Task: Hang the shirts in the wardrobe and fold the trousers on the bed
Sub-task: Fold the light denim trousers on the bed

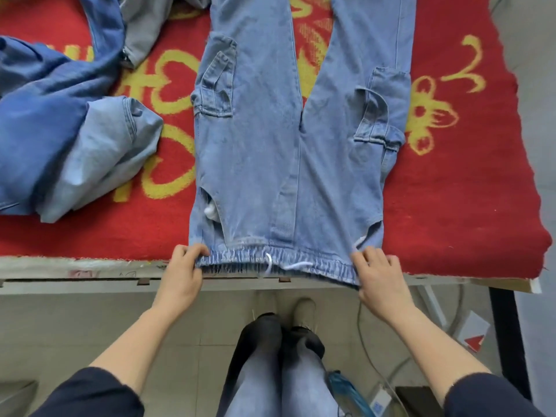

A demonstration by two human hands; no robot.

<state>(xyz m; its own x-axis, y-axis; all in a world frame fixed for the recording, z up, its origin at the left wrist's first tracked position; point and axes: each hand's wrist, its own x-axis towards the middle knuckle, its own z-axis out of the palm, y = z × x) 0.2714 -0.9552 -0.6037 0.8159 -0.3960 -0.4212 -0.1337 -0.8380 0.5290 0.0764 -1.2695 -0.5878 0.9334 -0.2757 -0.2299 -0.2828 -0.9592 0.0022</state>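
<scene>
Your left hand [183,269] and right hand [379,275] each pinch one end of the waistband [237,260]. From it the denim cargo trousers [255,161] run straight away, equally near both hands.

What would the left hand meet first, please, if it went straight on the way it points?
The left hand, gripping the waistband of the trousers, would probably run first onto the hip pocket just ahead.

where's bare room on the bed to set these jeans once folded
Widest: the red blanket right of the jeans, out to its right edge. Smaller: the near strip in front of the denim pile, beside the left hand. The far left is crowded by that pile.
</scene>
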